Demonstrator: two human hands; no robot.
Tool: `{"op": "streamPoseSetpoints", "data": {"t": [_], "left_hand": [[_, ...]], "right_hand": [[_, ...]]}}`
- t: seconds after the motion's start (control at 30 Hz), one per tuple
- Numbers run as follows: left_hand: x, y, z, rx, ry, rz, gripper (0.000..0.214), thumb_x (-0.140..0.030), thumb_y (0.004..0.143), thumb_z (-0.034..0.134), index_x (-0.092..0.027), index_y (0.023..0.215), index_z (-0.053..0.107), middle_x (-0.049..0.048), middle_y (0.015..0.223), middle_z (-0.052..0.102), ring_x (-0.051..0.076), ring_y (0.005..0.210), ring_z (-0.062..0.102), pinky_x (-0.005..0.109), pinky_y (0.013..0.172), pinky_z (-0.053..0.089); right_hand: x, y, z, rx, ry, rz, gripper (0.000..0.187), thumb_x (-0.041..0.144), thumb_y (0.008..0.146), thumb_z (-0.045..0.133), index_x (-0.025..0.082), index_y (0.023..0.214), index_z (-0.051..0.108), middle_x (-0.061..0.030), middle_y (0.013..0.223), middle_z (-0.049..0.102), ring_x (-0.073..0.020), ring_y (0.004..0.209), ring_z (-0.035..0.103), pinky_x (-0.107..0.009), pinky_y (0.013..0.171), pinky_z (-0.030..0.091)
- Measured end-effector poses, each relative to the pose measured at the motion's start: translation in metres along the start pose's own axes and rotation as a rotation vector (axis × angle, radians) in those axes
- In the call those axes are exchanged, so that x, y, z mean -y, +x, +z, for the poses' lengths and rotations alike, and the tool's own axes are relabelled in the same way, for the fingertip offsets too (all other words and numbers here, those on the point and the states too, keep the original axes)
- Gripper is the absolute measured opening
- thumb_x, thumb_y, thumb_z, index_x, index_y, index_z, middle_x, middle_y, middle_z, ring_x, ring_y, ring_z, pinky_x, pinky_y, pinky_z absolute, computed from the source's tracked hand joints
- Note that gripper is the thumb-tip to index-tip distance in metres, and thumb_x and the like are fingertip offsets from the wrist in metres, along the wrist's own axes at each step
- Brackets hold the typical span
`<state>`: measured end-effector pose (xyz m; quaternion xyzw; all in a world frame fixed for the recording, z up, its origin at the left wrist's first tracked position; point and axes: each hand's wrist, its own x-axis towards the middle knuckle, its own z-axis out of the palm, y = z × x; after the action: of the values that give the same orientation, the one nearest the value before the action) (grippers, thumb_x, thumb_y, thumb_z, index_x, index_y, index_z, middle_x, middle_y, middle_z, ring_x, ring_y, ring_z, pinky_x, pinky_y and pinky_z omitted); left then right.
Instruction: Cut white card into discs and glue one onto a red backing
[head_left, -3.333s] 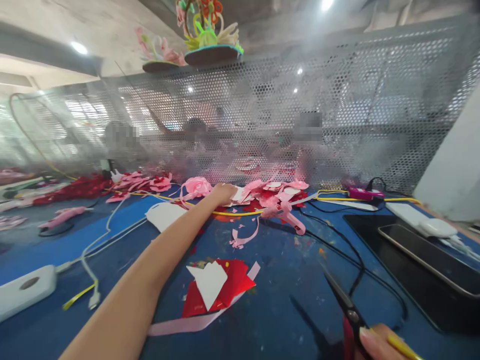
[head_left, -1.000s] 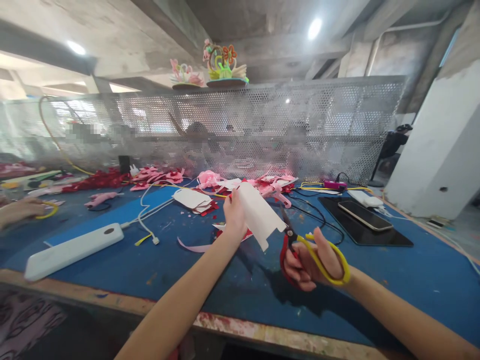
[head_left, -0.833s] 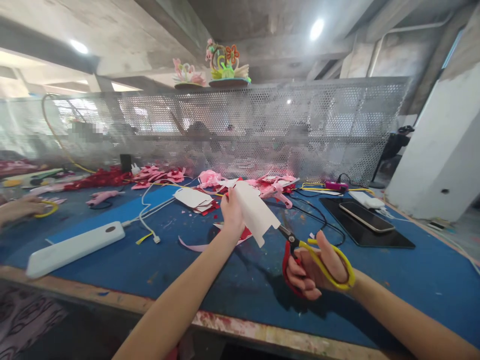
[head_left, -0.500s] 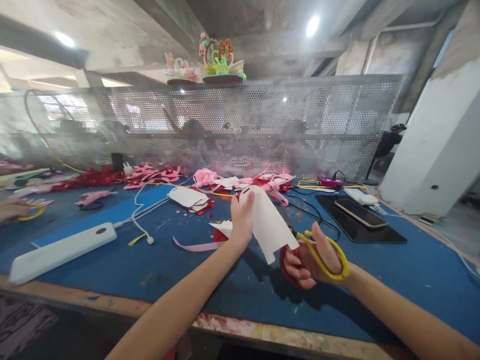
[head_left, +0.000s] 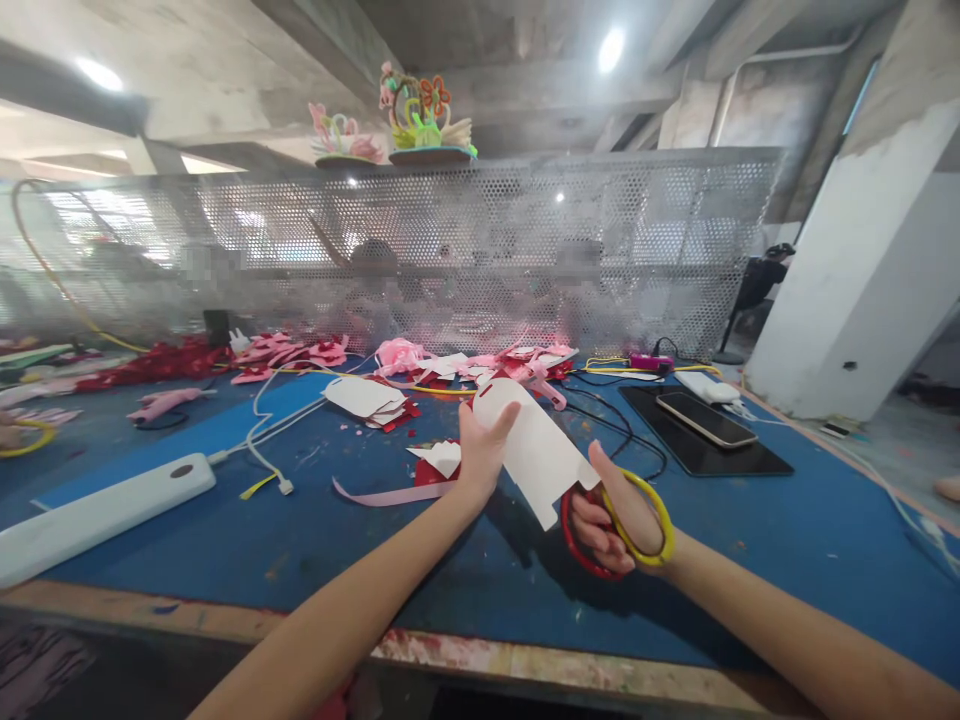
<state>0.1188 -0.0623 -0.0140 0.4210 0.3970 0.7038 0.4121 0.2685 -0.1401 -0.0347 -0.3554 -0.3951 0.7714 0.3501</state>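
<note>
My left hand (head_left: 482,445) grips the upper left edge of a white paper tag (head_left: 536,450) with a rounded top, a small slot and a notched lower end. In my right hand (head_left: 619,510) is a pair of scissors (head_left: 664,545) with one yellow and one red handle loop. The blades are mostly hidden behind the lower right part of the tag. Beneath and left of the tag, a red and white paper scrap (head_left: 439,462) and a pale pink ribbon (head_left: 382,496) lie on the blue table (head_left: 300,560).
A stack of white cut tags (head_left: 367,400) lies left of centre. Pink and red scraps (head_left: 517,365) line the mesh partition (head_left: 480,250). At left are a white lamp bar (head_left: 112,510) and a pink glue gun (head_left: 169,403); at right, a phone (head_left: 705,418) rests on a black tablet (head_left: 637,400).
The scissors have moved slightly in at the tag's lower end, and their handle loops are closer together. The whole view has shifted a little to the right.
</note>
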Motion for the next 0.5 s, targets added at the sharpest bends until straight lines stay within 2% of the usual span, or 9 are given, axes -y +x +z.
{"op": "streamPoseSetpoints", "data": {"t": [0.1,0.2,0.3,0.4,0.5], "left_hand": [[-0.002,-0.009,0.005,0.049,-0.123,-0.032,0.053,-0.033,0.054,0.082,-0.017,0.096,0.053,0.0073,0.093,0.067,0.019,0.076,0.066,0.029,0.064,0.053],[0.002,-0.024,0.011,0.22,-0.249,-0.194,0.048,-0.035,0.055,0.08,-0.015,0.094,0.06,0.0083,0.094,0.069,0.02,0.075,0.066,0.031,0.069,0.053],[0.005,-0.036,0.012,0.353,-0.158,-0.261,0.042,-0.035,0.055,0.08,-0.012,0.088,0.065,0.0095,0.088,0.071,0.021,0.073,0.066,0.032,0.069,0.052],[0.003,-0.036,0.008,0.42,-0.015,-0.25,0.039,-0.036,0.054,0.08,-0.012,0.082,0.068,0.0099,0.083,0.072,0.022,0.07,0.066,0.032,0.066,0.052],[-0.002,-0.033,0.006,0.451,0.014,-0.218,0.038,-0.035,0.052,0.081,-0.014,0.081,0.069,0.0083,0.084,0.072,0.023,0.073,0.066,0.032,0.069,0.053]], "right_hand": [[-0.003,0.005,0.002,-0.006,-0.006,-0.045,0.073,0.082,0.073,0.018,0.019,0.036,0.026,0.002,0.027,0.035,-0.0033,0.016,0.02,-0.016,0.018,0.016],[-0.001,0.008,0.0,0.004,-0.016,-0.091,0.074,0.086,0.068,0.018,0.019,0.037,0.028,0.0027,0.028,0.034,-0.0039,0.017,0.022,-0.017,0.019,0.016],[0.007,0.004,-0.005,0.101,-0.025,-0.137,0.078,0.091,0.06,0.016,0.018,0.042,0.037,0.0021,0.035,0.039,-0.005,0.022,0.03,-0.018,0.024,0.025],[0.018,-0.006,-0.009,0.206,-0.05,-0.159,0.083,0.091,0.06,0.016,0.016,0.053,0.05,-0.0014,0.052,0.05,-0.0075,0.037,0.045,-0.022,0.04,0.041],[0.024,-0.014,-0.01,0.225,-0.118,-0.167,0.082,0.09,0.063,0.017,0.016,0.058,0.053,-0.0021,0.058,0.052,-0.0087,0.044,0.049,-0.023,0.047,0.044]]}}
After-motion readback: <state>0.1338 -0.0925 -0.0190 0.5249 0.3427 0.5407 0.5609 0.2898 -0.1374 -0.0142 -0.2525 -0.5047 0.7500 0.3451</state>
